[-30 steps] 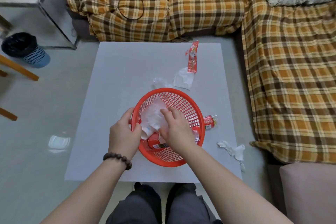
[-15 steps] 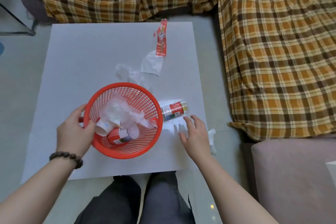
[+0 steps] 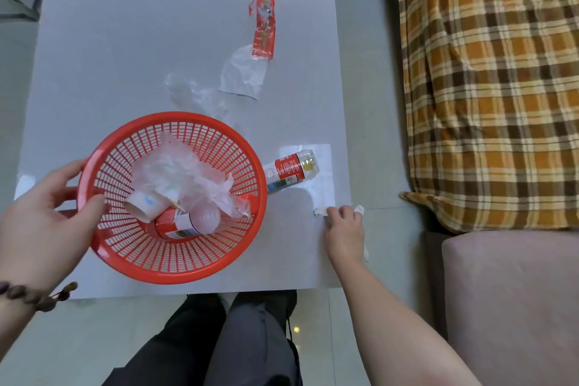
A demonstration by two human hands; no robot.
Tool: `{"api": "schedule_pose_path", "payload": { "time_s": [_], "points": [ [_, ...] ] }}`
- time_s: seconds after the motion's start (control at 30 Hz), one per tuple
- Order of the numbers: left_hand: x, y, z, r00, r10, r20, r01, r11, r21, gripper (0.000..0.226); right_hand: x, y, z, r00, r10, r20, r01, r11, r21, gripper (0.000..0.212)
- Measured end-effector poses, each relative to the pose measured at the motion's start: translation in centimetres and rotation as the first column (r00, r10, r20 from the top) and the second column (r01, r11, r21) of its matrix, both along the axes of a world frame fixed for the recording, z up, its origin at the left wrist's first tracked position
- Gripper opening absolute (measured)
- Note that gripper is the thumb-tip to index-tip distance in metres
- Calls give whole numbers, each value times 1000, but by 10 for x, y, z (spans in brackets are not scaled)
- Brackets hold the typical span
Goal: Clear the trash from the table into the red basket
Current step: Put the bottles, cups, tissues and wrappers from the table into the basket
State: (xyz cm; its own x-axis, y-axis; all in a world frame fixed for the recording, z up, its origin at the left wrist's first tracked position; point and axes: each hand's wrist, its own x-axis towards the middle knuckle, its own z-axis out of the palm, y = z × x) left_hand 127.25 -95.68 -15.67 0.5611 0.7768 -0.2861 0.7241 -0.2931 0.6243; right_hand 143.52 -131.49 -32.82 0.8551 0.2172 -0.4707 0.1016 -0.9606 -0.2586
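The red basket [image 3: 175, 266] sits at the near left of the grey table [image 3: 125, 50]. Inside it lie a crumpled clear plastic bag [image 3: 185, 172], a paper cup [image 3: 144, 204] and a red-labelled bottle [image 3: 188, 221]. My left hand [image 3: 44, 213] grips the basket's left rim. My right hand [image 3: 344, 230] rests on a crumpled white tissue [image 3: 319, 211] at the table's near right edge, fingers curled over it. A second red-labelled bottle [image 3: 289, 170] lies just right of the basket. Farther back lie clear plastic film [image 3: 191, 94], a white wrapper piece [image 3: 242, 74] and a red wrapper [image 3: 264, 19].
A plaid-covered sofa [image 3: 488, 88] runs along the right and back of the table. A pink cushioned seat [image 3: 513, 301] stands at the near right. My legs [image 3: 225, 341] are under the table's near edge.
My right hand left the basket, dropping the plastic bag inside, and moved right to the tissue at the table's edge. The view shifted right and down. My left hand stays on the rim.
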Motion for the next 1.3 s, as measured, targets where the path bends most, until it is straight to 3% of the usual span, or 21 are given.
{"api": "schedule_pose_path", "payload": {
  "time_s": [0.3, 0.67, 0.93, 1.13, 1.3],
  "points": [
    [1, -5, 6, 999, 17, -29, -17, 1000, 4, 65, -7, 15, 17, 999, -3, 45, -4, 988, 153, 17],
    [10, -23, 53, 998, 14, 69, -23, 991, 128, 47, -22, 103, 165, 954, -137, 268, -44, 817, 575, 21],
    [2, -17, 62, 991, 20, 131, -34, 994, 105, 42, -61, 193, 210, 905, 186, 383, -396, 699, 596, 21],
    [-9, -6, 64, 987, 61, 148, -75, 993, 89, 41, -71, 223, 200, 824, 522, 220, -560, 693, 453, 51],
    [-21, 11, 57, 985, 138, 106, -147, 986, 78, 42, -66, 230, 211, 829, 489, 272, -546, 602, 583, 53]
  ]
}}
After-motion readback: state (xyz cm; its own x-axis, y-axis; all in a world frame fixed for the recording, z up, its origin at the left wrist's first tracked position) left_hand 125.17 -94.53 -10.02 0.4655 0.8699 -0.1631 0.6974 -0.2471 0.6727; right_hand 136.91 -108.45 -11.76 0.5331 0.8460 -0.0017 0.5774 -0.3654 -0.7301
